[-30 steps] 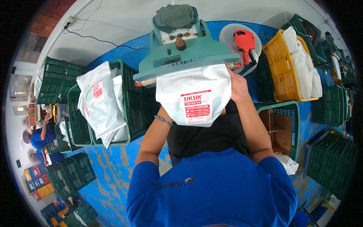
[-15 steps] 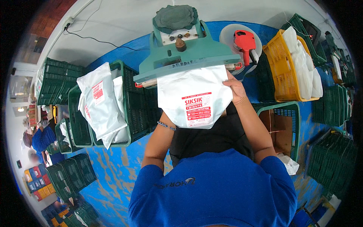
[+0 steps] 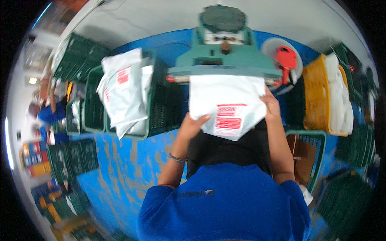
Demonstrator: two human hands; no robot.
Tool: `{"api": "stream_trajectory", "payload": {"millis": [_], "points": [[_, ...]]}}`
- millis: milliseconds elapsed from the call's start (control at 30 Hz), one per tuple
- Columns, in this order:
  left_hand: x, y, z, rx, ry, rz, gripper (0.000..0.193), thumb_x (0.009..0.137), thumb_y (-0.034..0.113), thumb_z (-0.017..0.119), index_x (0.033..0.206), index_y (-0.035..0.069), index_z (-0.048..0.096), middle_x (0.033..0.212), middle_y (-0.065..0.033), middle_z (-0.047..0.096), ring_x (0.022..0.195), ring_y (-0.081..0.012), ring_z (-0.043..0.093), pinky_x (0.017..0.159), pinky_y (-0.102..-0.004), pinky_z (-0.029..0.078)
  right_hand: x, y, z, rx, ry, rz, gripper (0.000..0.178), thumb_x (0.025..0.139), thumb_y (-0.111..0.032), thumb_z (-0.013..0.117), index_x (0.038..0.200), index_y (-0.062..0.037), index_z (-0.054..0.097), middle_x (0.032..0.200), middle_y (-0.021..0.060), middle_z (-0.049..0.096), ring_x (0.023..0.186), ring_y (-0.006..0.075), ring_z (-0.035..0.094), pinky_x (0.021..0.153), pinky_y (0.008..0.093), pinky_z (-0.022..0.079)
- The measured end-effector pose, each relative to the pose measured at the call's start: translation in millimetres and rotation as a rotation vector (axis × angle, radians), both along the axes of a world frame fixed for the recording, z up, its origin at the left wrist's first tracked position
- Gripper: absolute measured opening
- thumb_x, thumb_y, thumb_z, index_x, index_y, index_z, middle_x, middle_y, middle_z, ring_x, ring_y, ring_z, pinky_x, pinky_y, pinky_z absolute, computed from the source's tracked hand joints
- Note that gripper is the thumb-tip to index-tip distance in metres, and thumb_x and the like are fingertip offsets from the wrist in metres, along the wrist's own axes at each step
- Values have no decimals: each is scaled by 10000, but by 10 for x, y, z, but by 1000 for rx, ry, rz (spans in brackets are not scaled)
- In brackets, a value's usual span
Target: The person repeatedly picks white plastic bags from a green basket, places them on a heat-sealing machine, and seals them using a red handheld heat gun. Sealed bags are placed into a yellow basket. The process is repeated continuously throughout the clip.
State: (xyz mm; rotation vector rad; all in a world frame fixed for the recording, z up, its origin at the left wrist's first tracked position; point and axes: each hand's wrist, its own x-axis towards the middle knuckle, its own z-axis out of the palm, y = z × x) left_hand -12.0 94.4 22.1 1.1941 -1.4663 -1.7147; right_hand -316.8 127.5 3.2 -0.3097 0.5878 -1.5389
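A white plastic bag with a red printed label hangs down in front of me, its top edge under the bar of a green sealing machine. My left hand grips the bag's lower left corner. My right hand holds its right edge near the machine bar. Both hands hold the bag flat against the machine front.
A green crate at the left holds several filled white bags. A yellow basket with white bags stands at the right, beside a red tape gun. An open green crate lies at lower right. Other people work far left.
My left hand has come out from behind the bag onto its lower left corner. The bag sits slightly lower under the machine bar. My head has shifted, so the view is blurred.
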Motion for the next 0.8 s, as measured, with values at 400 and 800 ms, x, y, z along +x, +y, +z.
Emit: {"api": "stream_trajectory", "payload": {"millis": [400,800], "points": [[977,-98,1345,-1022,-631,699,47,764,98,669,801,73,686,732,-103,661,669,-251,629,656,-347,475,-546,1025,-39,173,58,-123,544,880,-227,524,1368,-35,377,1192,68,553,947,182,524,861,326,426],[4609,-2307,1367,-964,-1157,1163,460,882,396,553,901,-48,669,815,-195,668,728,-304,616,681,-407,462,-840,1571,4,444,185,-370,479,917,-231,468,1368,-86,397,1131,18,549,905,136,514,807,303,421]]}}
